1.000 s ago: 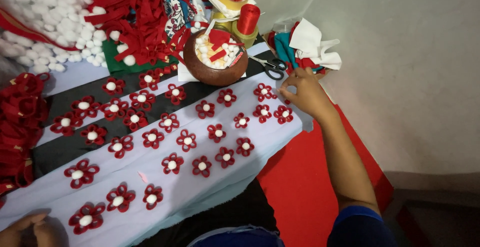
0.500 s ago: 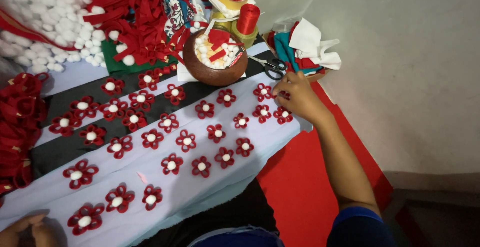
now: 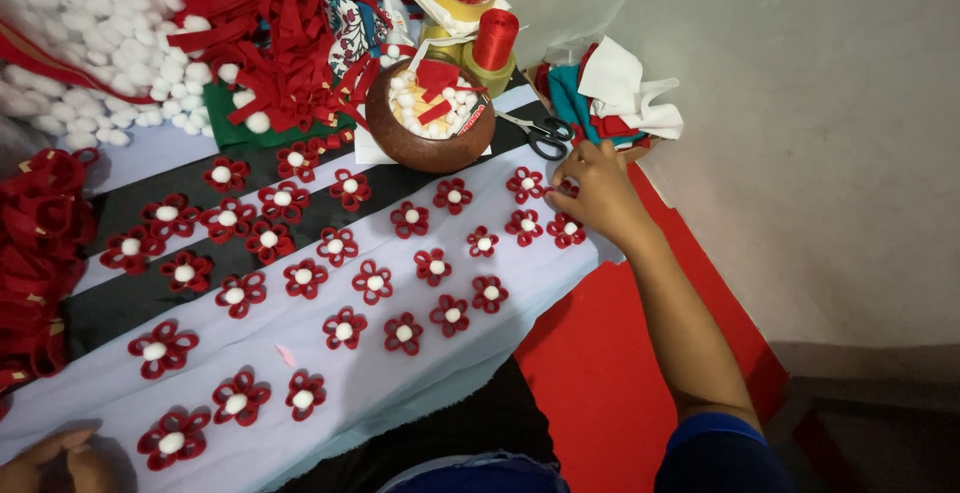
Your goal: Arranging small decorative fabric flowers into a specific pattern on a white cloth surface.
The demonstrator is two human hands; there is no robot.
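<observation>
My right hand (image 3: 600, 193) reaches to the far right end of a pale cloth strip (image 3: 380, 383) covered with rows of red ribbon flowers with white pompom centres (image 3: 372, 281). Its fingertips pinch one small red flower (image 3: 568, 189) at the end of the upper row. My left hand (image 3: 55, 458) rests at the bottom left corner on the cloth, fingers curled and partly cut off by the frame edge. I cannot make out whether it holds anything.
A brown round bowl (image 3: 425, 143) of pompoms and red scraps stands behind the flowers, with scissors (image 3: 545, 136) and a red thread spool (image 3: 494, 41) beside it. White pompoms (image 3: 80, 13) and red ribbon loops (image 3: 35, 253) lie at the left. Red mat (image 3: 600, 373) lies at the right.
My right hand has shifted slightly left and closer to the flowers at the end of the row. The left hand has stayed in place.
</observation>
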